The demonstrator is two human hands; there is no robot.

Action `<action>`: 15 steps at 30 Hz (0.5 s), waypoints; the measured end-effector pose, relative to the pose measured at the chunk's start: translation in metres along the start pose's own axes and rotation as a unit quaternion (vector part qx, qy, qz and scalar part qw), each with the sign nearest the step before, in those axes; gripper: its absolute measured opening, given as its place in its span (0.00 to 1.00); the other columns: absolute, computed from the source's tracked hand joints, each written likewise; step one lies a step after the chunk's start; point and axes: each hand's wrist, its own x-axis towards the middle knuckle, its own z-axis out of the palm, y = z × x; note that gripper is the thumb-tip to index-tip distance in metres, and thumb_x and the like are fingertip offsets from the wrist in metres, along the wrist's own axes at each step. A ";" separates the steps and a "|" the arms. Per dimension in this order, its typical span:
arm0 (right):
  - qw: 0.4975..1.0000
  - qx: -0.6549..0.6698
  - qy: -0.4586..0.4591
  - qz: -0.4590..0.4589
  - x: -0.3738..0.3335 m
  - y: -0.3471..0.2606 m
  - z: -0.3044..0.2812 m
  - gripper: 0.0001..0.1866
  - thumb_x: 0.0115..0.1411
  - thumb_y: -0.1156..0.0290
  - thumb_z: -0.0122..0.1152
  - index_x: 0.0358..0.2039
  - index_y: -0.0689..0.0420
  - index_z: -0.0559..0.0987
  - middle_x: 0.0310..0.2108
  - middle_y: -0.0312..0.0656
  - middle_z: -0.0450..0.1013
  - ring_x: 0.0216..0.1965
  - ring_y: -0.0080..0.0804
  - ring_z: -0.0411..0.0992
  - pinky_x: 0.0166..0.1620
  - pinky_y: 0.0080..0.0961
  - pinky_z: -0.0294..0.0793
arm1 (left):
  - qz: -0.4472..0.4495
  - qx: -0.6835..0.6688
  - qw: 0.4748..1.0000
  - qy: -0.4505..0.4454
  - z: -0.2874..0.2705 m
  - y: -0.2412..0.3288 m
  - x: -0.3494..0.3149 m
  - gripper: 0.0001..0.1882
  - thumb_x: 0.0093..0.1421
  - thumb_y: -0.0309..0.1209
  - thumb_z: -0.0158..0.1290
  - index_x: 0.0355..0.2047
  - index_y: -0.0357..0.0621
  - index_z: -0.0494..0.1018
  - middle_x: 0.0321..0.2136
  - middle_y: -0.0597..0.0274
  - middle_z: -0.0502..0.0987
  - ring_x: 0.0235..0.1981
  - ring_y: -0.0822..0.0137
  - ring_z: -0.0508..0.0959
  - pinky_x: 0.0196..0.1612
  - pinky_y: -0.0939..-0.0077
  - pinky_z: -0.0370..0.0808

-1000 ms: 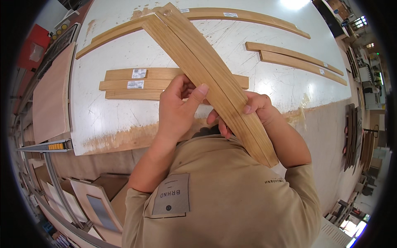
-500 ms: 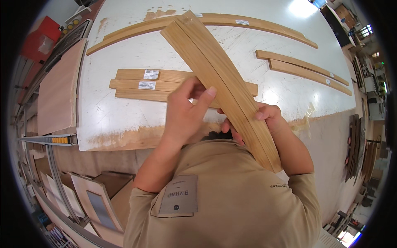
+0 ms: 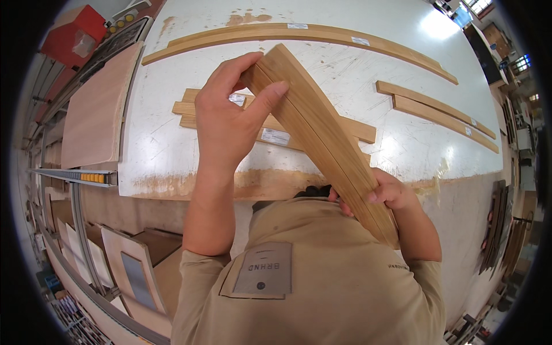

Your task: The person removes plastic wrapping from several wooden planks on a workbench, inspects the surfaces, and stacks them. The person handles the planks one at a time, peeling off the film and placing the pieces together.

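Note:
Between my hands is a tilted wooden strip of light brown grain, with a dark lengthwise line on its face; whether this is a groove or two strips held together, I cannot tell. My left hand closes on its upper end, thumb on the face and fingers over the far left edge. Near the lower end my right hand grips it, thumb on top, other fingers partly hidden underneath. Behind it, several short wooden strips lie together on the white worktable, with white labels on them.
Long labelled wooden strips lie across the table's far part. Two shorter strips rest at the right. The table's near edge is worn. To the left stand a pale board, a red box and leaning panels.
My left hand has moved up along the wooden strip to its upper end and closed around it. The strip's upper end has come lower and nearer. My right hand keeps its grip.

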 end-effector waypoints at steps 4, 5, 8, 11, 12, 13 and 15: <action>1.000 -0.002 0.006 0.008 -0.003 0.006 0.001 0.35 0.57 0.61 0.64 0.61 0.69 0.72 0.55 0.53 0.74 0.44 0.33 0.77 0.47 0.33 0.78 | 0.087 0.025 0.995 0.051 0.001 -0.002 0.002 0.17 0.56 0.26 0.68 0.46 0.39 0.81 0.43 0.56 0.82 0.41 0.63 0.82 0.47 0.70 0.78; 1.000 0.003 0.013 0.008 -0.003 0.005 0.004 0.34 0.57 0.61 0.63 0.60 0.69 0.72 0.55 0.53 0.75 0.44 0.32 0.77 0.47 0.33 0.78 | 0.128 0.051 0.988 0.063 0.002 -0.001 0.003 0.16 0.56 0.25 0.68 0.45 0.39 0.82 0.42 0.57 0.82 0.40 0.63 0.82 0.47 0.70 0.78; 1.000 0.006 0.019 0.012 -0.003 0.006 0.004 0.33 0.56 0.62 0.63 0.59 0.69 0.73 0.55 0.53 0.75 0.44 0.32 0.78 0.48 0.32 0.78 | 0.149 0.069 0.985 0.058 0.003 0.003 -0.001 0.11 0.56 0.21 0.66 0.41 0.40 0.83 0.43 0.56 0.81 0.40 0.63 0.82 0.44 0.71 0.79; 1.000 -0.001 0.025 0.010 -0.002 0.005 0.006 0.33 0.56 0.62 0.63 0.58 0.70 0.74 0.54 0.53 0.75 0.43 0.32 0.78 0.48 0.32 0.78 | 0.136 0.059 0.987 0.065 0.005 -0.001 -0.004 0.08 0.56 0.20 0.65 0.37 0.39 0.83 0.43 0.56 0.81 0.42 0.62 0.81 0.41 0.71 0.79; 1.000 -0.004 0.028 0.008 -0.002 0.005 0.007 0.33 0.56 0.61 0.63 0.58 0.70 0.74 0.54 0.53 0.76 0.43 0.32 0.78 0.48 0.32 0.78 | 0.155 0.083 0.982 0.068 0.005 -0.001 -0.004 0.08 0.55 0.19 0.65 0.37 0.39 0.83 0.44 0.55 0.81 0.42 0.61 0.81 0.41 0.70 0.79; 0.999 -0.017 0.036 0.011 -0.003 0.006 0.008 0.33 0.55 0.61 0.62 0.58 0.69 0.74 0.52 0.51 0.76 0.43 0.32 0.77 0.48 0.31 0.77 | 0.174 0.107 0.976 0.072 0.006 0.000 -0.004 0.08 0.55 0.19 0.65 0.36 0.39 0.83 0.44 0.55 0.80 0.42 0.60 0.81 0.41 0.70 0.79; 0.997 -0.051 0.053 0.011 -0.002 0.006 0.008 0.33 0.53 0.61 0.61 0.57 0.68 0.75 0.49 0.47 0.78 0.41 0.30 0.77 0.47 0.30 0.77 | 0.198 0.130 0.969 0.073 0.006 0.001 -0.001 0.09 0.53 0.19 0.66 0.36 0.39 0.82 0.44 0.53 0.80 0.43 0.58 0.81 0.41 0.69 0.79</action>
